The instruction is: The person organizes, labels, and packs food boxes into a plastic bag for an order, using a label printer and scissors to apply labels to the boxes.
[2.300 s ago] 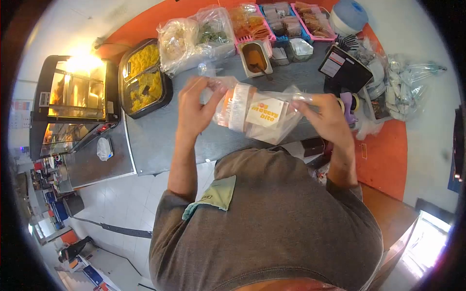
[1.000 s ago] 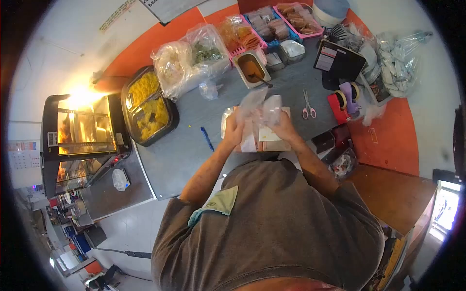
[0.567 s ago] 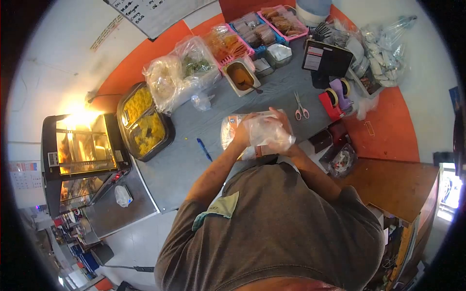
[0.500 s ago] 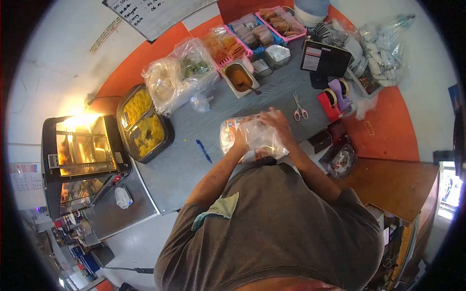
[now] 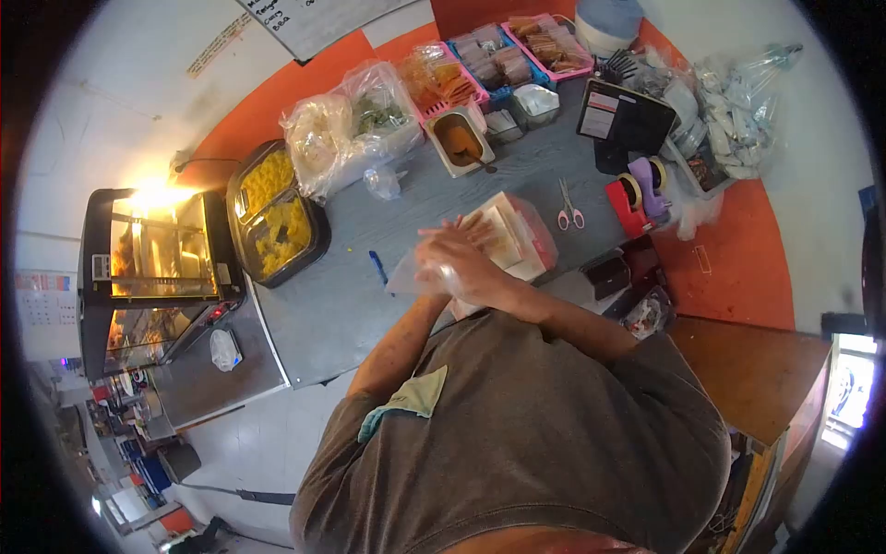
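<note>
A white box in clear plastic point(image 5: 526, 231) rests on the grey table in front of my body. My right hand point(image 5: 471, 266) lies across my left hand point(image 5: 443, 242), both over the left part of the package. Clear plastic film point(image 5: 406, 275) sticks out to the left beneath them. The fingers of my left hand are stretched toward the box, partly covered. How my right hand's fingers close on the film is hard to make out. A blue pen point(image 5: 378, 267) lies left of the hands, and pink-handled scissors point(image 5: 570, 215) lie to the right.
A black tray of yellow food point(image 5: 318, 231) stands at the left beside a lit warming cabinet point(image 5: 166, 249). Behind are bagged goods point(image 5: 318, 148), a metal sauce container point(image 5: 459, 143) and baskets of packets point(image 5: 551, 46). At the right stand a red tape dispenser point(image 5: 628, 208) and a black tablet point(image 5: 628, 111).
My hands have come together and crossed at the left of the package, where before they were apart on it. The white box now shows more. The view has shifted slightly.
</note>
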A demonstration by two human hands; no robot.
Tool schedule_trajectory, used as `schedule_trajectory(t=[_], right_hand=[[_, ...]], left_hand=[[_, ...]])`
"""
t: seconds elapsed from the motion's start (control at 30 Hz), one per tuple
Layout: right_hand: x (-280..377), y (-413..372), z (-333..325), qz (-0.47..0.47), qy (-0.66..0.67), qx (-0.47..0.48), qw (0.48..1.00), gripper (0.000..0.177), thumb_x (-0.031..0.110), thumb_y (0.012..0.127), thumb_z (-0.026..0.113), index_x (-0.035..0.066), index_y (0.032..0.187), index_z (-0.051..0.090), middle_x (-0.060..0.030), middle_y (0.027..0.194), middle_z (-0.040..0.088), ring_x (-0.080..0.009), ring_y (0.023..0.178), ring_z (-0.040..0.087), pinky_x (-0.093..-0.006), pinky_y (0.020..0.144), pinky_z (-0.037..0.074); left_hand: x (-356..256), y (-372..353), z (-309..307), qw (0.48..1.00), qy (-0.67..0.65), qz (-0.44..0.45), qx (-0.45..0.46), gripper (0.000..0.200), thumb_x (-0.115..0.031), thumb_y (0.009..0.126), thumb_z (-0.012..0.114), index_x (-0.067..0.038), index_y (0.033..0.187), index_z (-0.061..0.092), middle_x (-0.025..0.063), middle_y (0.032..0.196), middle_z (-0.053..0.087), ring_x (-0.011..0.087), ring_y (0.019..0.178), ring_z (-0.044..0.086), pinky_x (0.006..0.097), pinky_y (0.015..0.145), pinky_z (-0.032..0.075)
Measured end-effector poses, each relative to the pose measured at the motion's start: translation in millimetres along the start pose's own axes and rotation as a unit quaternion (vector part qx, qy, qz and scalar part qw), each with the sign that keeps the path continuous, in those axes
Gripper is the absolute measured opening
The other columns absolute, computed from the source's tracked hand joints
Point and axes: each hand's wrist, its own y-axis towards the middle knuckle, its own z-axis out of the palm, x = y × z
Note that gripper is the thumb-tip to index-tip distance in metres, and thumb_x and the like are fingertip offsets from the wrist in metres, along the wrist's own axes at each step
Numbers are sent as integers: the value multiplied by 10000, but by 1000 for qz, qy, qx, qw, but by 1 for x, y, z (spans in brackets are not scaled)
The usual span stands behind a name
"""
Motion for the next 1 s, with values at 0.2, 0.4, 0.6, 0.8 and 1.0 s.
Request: schedule_trajectory(t=[0.2, 0.4, 0.6, 0.8, 1.0], right_hand=[[29, -30, -103, -68, 2, -174, 982, 629, 253, 724, 775, 68, 1246, 477, -124, 1302, 455, -303, 1274, 390, -487, 1019, 344], [-54, -90, -46, -94, -221, -81, 967, 538, 296, 693, 767, 386, 1181, 558, -33, 1379, 406, -335, 1310, 349, -517, 1011, 343], [-64, 29, -11, -209, 71, -324, 920, 578, 259, 720, 747, 248, 1255, 528, -85, 1415, 379, -372, 1307, 351, -546, 1035, 304], [1, 87, 51, -118, 437, -193, 870, 425, 230, 771, 703, 149, 1166, 568, -106, 1267, 477, -297, 1153, 448, -458, 936, 367], [28, 87, 151, 49, 654, 283, 699, 281, 208, 821, 655, 66, 1061, 614, -118, 1090, 591, -198, 974, 556, -345, 817, 449]], left_hand=[[-10, -2, -86, 918, -264, -204, -216, 410, -288, 995, 362, -42, 1299, 485, 137, 1330, 486, 228, 1225, 446, 349, 1048, 312], [-32, 27, -247, 920, -162, -276, -228, 402, -323, 992, 375, -69, 1251, 546, 94, 1242, 553, 208, 1169, 488, 327, 1019, 347], [-84, 26, -335, 771, -337, -455, -292, 426, -333, 988, 410, -20, 1248, 536, 75, 1227, 563, 179, 1109, 534, 277, 949, 409], [-33, -80, -417, 843, -14, -490, -221, 378, -276, 971, 439, -10, 1221, 537, 75, 1148, 574, 204, 1028, 550, 320, 903, 427], [-11, -222, -435, 851, 32, -470, -231, 350, -247, 955, 454, 15, 1167, 549, 93, 1036, 579, 216, 922, 546, 355, 832, 432]])
